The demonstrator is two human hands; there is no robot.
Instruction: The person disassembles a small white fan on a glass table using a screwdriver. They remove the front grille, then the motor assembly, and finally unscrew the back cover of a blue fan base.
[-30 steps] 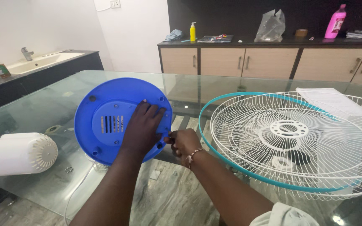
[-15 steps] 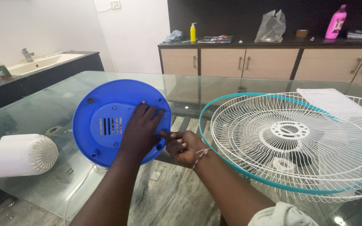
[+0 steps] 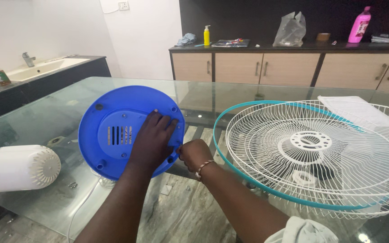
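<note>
The left hand (image 3: pixel 151 137) lay flat, fingers spread, on the round blue plastic fan base (image 3: pixel 113 128); the right hand (image 3: pixel 193 154) pinched something unseen at its four-o'clock edge. A slip could tip the base.

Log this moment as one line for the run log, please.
left hand: flat on blue round base | right hand: closed at base's right edge | white fan grille: right, on glass table | white motor housing: left

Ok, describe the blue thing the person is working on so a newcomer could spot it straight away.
On the glass table, left of the white wire fan guard, a round blue plastic base stands tilted on edge. The left hand lies flat on it and the right hand touches its rim. It is the only solid blue disc, with dark vent slots.
</note>
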